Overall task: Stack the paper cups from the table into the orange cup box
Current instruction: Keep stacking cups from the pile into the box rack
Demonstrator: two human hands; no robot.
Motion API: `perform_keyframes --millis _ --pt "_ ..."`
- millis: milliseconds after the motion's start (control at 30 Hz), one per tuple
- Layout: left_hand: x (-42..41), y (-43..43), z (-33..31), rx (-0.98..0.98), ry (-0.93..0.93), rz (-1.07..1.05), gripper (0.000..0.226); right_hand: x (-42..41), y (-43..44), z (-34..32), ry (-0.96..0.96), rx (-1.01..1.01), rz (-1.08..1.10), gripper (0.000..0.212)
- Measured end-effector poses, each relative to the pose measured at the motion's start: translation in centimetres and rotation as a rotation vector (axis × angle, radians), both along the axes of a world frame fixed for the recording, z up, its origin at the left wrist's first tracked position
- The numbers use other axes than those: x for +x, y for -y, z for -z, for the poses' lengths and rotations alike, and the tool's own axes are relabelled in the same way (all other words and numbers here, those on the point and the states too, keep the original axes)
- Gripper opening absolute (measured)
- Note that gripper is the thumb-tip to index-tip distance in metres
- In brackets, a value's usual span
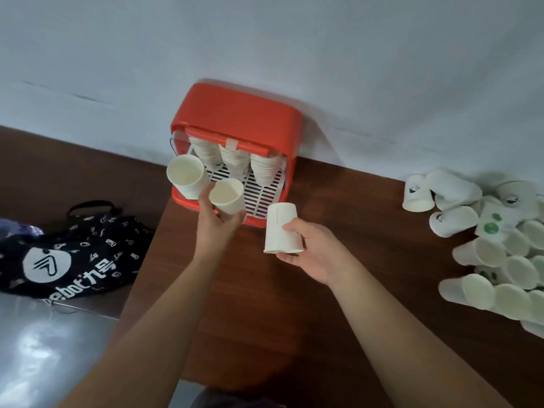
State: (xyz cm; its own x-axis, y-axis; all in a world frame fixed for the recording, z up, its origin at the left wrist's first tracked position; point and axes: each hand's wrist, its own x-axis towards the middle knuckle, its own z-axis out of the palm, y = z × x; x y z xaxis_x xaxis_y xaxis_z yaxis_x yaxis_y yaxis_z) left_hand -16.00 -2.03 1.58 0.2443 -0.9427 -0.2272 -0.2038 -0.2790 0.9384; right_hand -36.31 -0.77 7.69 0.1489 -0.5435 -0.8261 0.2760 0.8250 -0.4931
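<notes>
Orange cup box [235, 113] sits dead ahead against the wall [265, 39], three stacks [234, 159] inside; left hand [216, 222] at its opening pinches two cups [226, 195], mouths toward camera, right hand [312, 248] slightly farther back grips one upside-down cup [281, 228], loose pile [500, 251] well off right.

Orange cup box [235, 113] open — three inverted cup stacks [234, 160] inside; loose paper cups [500, 260] heaped at right.
</notes>
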Motion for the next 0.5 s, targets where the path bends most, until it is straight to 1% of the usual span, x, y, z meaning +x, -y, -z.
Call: perform_keyframes --millis 67,167,267,433,500 --pt "0.1 0.7 0.6 -0.018 0.028 0.032 0.087 0.7 0.1 0.3 -0.049 -0.004 0.020 0.049" --pt "0.0 1.9 1.5 -0.012 0.103 0.067 0.078 1.5 0.1 0.7 -0.119 -0.046 0.110 0.044" --pt "-0.6 3.0 2.0 -0.007 0.138 0.093 0.074 1.8 0.1 1.2 -0.172 -0.076 0.173 0.043" --pt "-1.0 4.2 3.1 0.000 0.194 0.121 0.070 2.7 0.2 1.2 -0.263 -0.117 0.123 0.038" --pt "-0.9 4.0 3.6 -0.014 0.250 0.174 0.070 3.2 0.5 1.0 -0.364 -0.168 0.070 0.047"
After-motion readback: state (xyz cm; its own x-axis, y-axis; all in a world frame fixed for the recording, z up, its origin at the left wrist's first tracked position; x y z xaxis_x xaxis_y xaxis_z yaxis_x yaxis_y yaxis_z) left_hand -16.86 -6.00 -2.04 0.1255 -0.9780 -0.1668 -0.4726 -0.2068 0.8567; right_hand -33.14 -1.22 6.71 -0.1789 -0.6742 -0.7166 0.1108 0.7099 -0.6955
